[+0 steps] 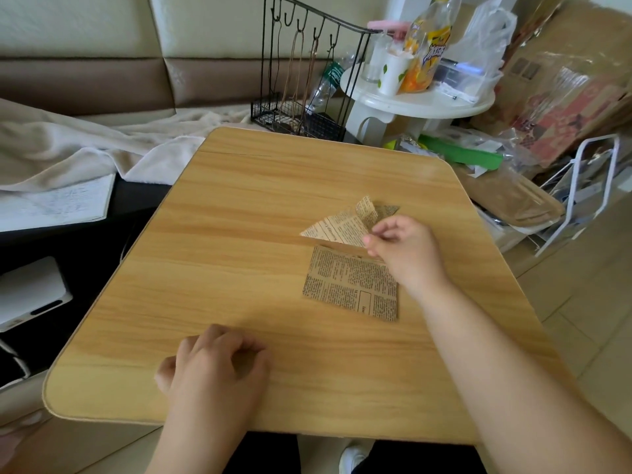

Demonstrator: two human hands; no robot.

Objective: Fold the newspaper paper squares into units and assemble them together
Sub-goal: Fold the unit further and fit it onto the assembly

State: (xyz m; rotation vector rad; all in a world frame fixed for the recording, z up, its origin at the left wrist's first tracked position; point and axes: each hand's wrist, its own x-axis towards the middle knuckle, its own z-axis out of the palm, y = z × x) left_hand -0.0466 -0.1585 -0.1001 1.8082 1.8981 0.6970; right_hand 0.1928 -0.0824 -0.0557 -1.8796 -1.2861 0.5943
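A flat newspaper paper square point(349, 285) lies on the right half of the wooden table point(239, 234). Just beyond it sits a folded newspaper unit point(342, 225) with pointed flaps, one flap standing up. My right hand point(407, 251) hovers over the near right corner of that folded unit, thumb and fingertips curled at its edge; whether they pinch the paper is unclear. My left hand point(219, 364) rests on the table near the front edge, fingers loosely curled, holding nothing.
A black wire rack point(301, 80) stands behind the table. A white round stand point(420, 100) carries a cup and a drink bottle point(424, 46). Cardboard, plastic bags and a white wire frame point(581, 193) crowd the right side. A blanket point(85, 142) lies left.
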